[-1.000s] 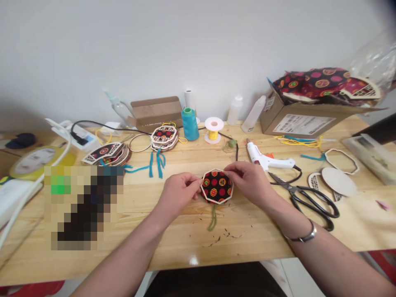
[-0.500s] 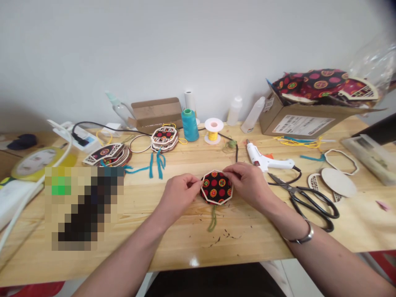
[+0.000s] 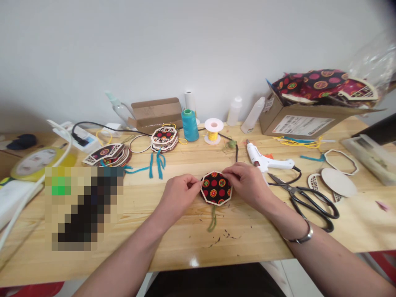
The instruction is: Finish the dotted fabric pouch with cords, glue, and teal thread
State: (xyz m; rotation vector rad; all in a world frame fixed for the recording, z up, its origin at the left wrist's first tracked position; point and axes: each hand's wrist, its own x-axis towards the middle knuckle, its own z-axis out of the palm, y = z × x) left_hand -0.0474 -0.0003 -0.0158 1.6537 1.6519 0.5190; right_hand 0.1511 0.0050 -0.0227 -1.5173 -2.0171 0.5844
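Observation:
Between my two hands is a patterned fabric piece (image 3: pixel 217 184), black with red and orange flowers, bordered by a pale octagonal wooden frame (image 3: pixel 219 203). My left hand (image 3: pixel 181 194) pinches the frame's left edge between thumb and fingers. At the upper right edge, my right hand (image 3: pixel 247 181) pinches it too. A green cord loop (image 3: pixel 212 220) hangs from the bottom of the piece onto the table. To the right of my right hand lie black-handled scissors (image 3: pixel 305 200) and a white glue gun (image 3: pixel 269 161).
Behind my hands stand a blue thread cone (image 3: pixel 189 126), a yellow thread spool (image 3: pixel 213 133) and two plastic bottles (image 3: pixel 235 111). Finished-looking octagonal pieces (image 3: pixel 164 138) are stacked at back left. A cardboard box (image 3: pixel 297 117) of fabric pieces stands at back right. Dark scraps (image 3: pixel 219 238) lie in front.
The octagonal frame has shifted very slightly left and turned a little on the fabric piece. Both hands keep their pinch at nearly the same places.

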